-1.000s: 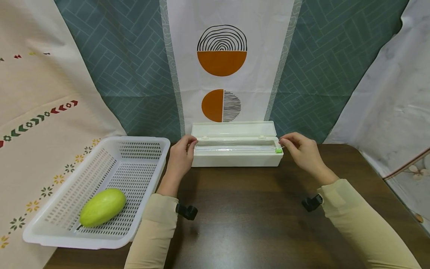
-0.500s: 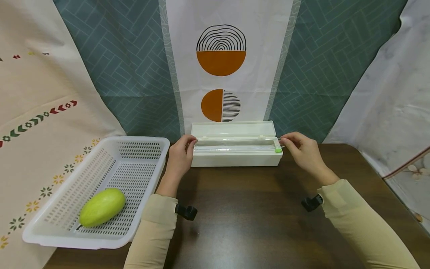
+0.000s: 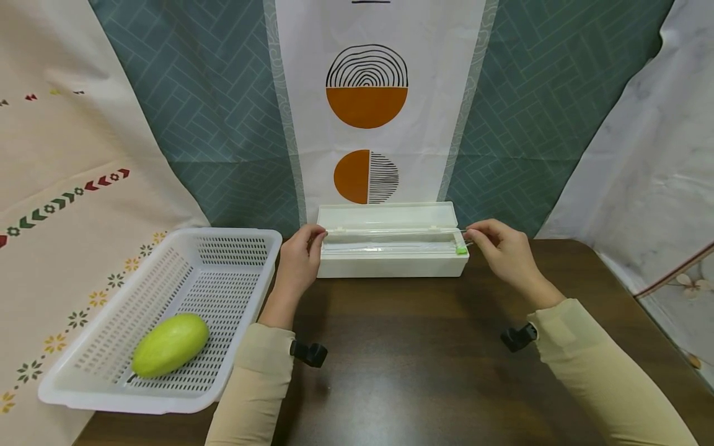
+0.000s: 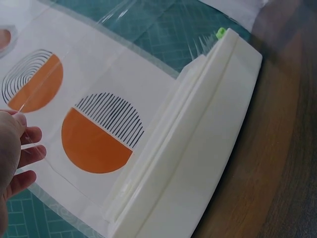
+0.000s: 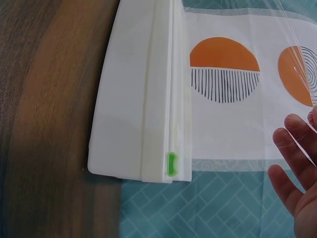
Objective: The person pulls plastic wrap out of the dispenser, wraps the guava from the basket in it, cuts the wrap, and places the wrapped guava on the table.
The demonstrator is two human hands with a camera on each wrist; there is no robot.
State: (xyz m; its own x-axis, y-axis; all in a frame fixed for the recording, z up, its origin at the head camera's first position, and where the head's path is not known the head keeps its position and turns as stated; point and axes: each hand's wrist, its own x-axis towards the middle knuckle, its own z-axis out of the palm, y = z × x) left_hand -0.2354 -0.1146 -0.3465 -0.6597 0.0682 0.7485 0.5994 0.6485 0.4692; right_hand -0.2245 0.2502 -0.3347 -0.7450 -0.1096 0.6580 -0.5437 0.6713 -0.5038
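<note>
A white cling film dispenser box (image 3: 390,267) stands at the back of the table, its lid (image 3: 387,215) tipped up. A green slide cutter (image 3: 461,251) sits at the right end of its front edge. Clear cling film (image 4: 64,176) stretches up from the box between both hands. My left hand (image 3: 299,260) pinches the film's left corner between thumb and forefinger. At the other corner my right hand (image 3: 502,257) pinches the film the same way, its other fingers (image 5: 285,139) loosely spread in the right wrist view.
On the left, a white perforated basket (image 3: 245,362) holds a green oval fruit or melon (image 3: 170,345). The brown wooden table (image 3: 401,371) extends in front of the box. Patterned cloths (image 3: 223,124) hang behind and at both sides.
Both hands keep their pinch on the cling film and stay almost still. The head view has tilted up very slightly.
</note>
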